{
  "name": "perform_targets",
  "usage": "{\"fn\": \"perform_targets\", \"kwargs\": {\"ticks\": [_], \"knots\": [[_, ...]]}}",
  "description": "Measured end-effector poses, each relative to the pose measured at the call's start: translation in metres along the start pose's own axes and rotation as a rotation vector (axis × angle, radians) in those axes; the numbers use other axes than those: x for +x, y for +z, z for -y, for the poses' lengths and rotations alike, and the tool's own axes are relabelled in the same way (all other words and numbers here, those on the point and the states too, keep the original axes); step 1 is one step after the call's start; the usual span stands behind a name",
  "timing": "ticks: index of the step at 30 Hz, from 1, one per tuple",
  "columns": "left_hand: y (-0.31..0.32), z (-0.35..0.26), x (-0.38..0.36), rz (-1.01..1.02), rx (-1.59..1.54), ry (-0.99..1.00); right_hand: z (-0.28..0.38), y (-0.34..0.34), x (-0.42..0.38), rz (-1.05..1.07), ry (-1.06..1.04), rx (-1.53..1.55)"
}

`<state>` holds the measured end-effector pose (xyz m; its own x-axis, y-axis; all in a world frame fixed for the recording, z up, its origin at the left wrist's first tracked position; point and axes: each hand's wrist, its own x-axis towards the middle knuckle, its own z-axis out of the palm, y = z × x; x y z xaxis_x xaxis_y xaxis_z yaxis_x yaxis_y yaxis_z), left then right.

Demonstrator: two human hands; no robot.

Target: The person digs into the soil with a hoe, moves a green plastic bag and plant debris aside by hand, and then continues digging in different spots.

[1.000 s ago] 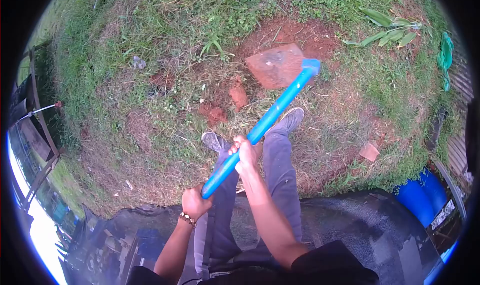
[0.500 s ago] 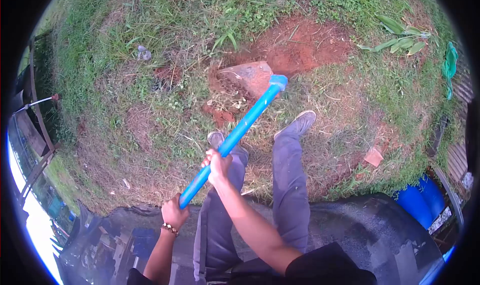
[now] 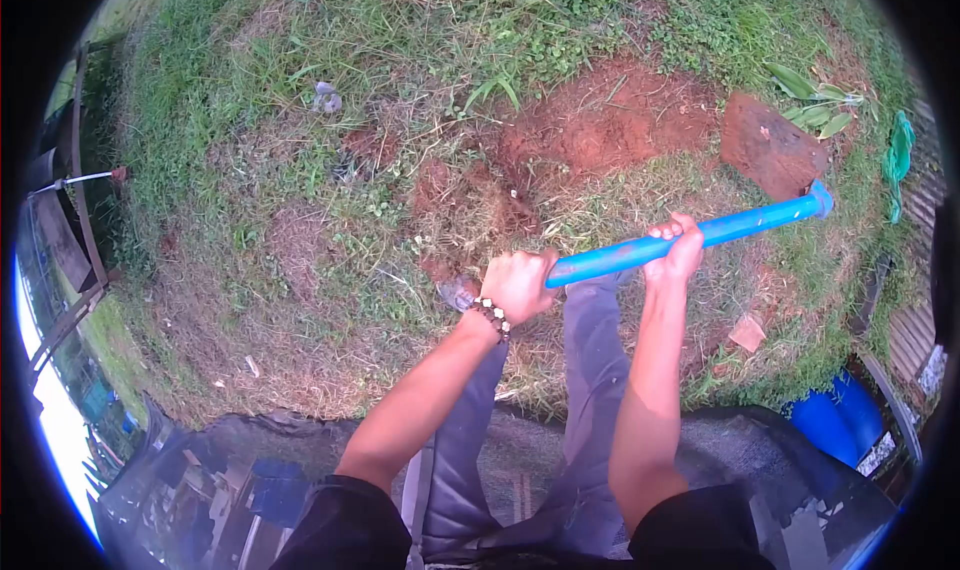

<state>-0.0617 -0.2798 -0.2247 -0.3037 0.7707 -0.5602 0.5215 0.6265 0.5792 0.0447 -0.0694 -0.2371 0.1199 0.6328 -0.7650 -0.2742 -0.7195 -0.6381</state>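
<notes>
Head view has the hoe (image 3: 715, 230) out to the right, its blue handle slanting up and away across the person's front. From here I see both grips closed on it — the left hand (image 3: 520, 285), with a beaded bracelet (image 3: 492, 318) at the wrist, wraps the near end, while the right hand (image 3: 678, 248) clasps it farther along. The broad, dirt-stained blade (image 3: 775, 148) sits at the far end, just beside some cut leaves (image 3: 820, 102); whether it touches the ground, I can't tell.

Left of the blade lies a bare patch of red soil (image 3: 620, 120), with loose clumps (image 3: 470, 210) nearer the left hand. A green cloth-like thing (image 3: 899, 165) lies beyond the blade, to the right. Nearer the person, a flat reddish piece (image 3: 747, 333) rests on the grass, and a blue barrel (image 3: 835, 420) stands by the dark sheet (image 3: 720, 425).
</notes>
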Motion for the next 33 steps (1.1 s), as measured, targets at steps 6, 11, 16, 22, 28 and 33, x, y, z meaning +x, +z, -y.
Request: {"fn": "perform_targets", "kwargs": {"ticks": [6, 11, 16, 22, 28, 33], "knots": [[-0.024, 0.136, -0.242, 0.059, 0.27, -0.648, -0.285, -0.013, -0.169, -0.101, 0.642, -0.158], [-0.062, 0.088, -0.38, 0.012, 0.317, -0.798, -0.275, -0.043, -0.301, 0.016, 0.881, -0.241], [-0.057, 0.074, -0.461, -0.119, 0.195, -0.878, -0.276, -0.05, -0.374, 0.181, 0.949, -0.394], [0.021, 0.094, -0.397, -0.221, -0.034, -0.734, -0.249, -0.058, -0.304, 0.198, 0.608, -0.448], [-0.002, 0.05, -0.317, -0.233, -0.028, -0.638, -0.182, -0.031, -0.233, 0.213, 0.536, -0.34], [-0.03, 0.058, -0.374, -0.2, -0.038, -0.71, -0.225, -0.042, -0.276, 0.19, 0.667, -0.428]]}}
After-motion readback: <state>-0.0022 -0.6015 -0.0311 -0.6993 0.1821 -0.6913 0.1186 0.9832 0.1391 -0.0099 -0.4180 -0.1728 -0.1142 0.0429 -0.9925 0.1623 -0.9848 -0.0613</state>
